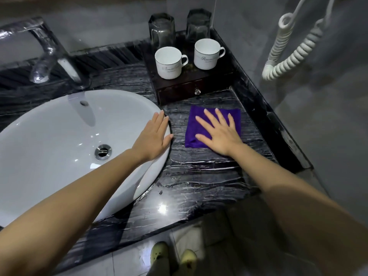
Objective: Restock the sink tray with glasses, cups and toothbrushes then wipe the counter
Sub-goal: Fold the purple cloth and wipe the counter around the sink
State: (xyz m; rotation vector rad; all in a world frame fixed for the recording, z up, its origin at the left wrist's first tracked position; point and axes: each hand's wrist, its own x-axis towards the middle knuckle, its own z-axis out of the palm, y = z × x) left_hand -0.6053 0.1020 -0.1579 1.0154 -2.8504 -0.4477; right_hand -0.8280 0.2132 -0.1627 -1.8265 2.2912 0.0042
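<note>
Pressing flat under the right hand, fingers spread, gripping nothing, the purple cloth is found on the tabletop; unwiped tabletop lies nearward. The left hand is rested open on the basin rim.

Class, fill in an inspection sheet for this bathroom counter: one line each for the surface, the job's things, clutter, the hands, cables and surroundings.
Surface: dark veined marble counter, glossy, with a few water droplets near the front.
Job's things: two white cups upright and two glasses upside down behind them on the dark tray; no toothbrushes seen. Purple cloth lies flat on the counter.
Clutter: nothing seen.
Hands: right hand flat on the cloth, fingers spread; left hand open, resting on the sink rim.
Cables: white coiled cord hangs at the right wall.
Surroundings: chrome faucet, grey walls, tiled floor.
</note>
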